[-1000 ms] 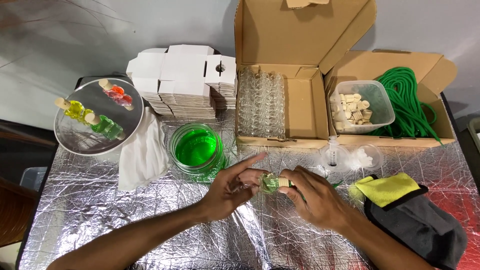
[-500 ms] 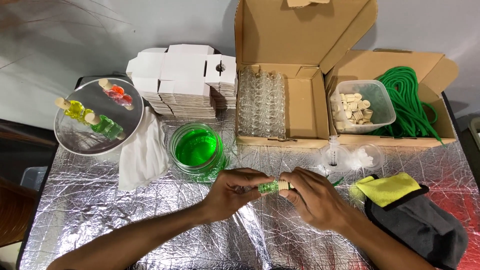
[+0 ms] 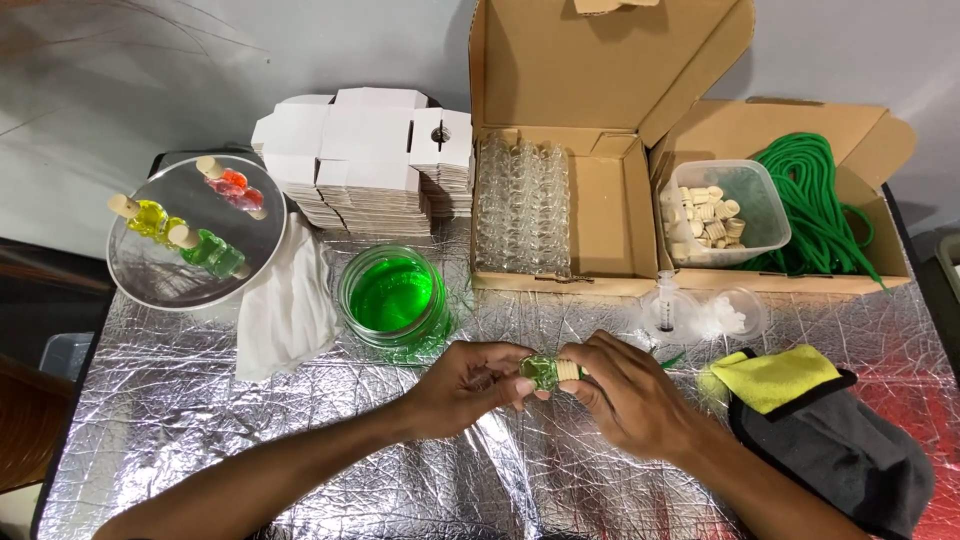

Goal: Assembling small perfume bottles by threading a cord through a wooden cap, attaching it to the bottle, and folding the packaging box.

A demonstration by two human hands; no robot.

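My left hand and my right hand meet over the foil-covered table, both holding a small glass bottle filled with green liquid. The bottle lies sideways between my fingertips. Its pale wooden cap points to the right, and the fingers of my right hand are closed around it. A glass jar of green liquid stands just behind my left hand.
A round tray at the left holds red, yellow and green capped bottles. White folded cartons are stacked at the back. One open cardboard box holds empty glass bottles; another holds a tub of wooden caps and green cord. A syringe, white cloth, yellow cloth.
My left fingers, spread a second ago, have closed on the bottle. Both hands have stayed in the same spot and the bottle has turned to lie sideways between them.
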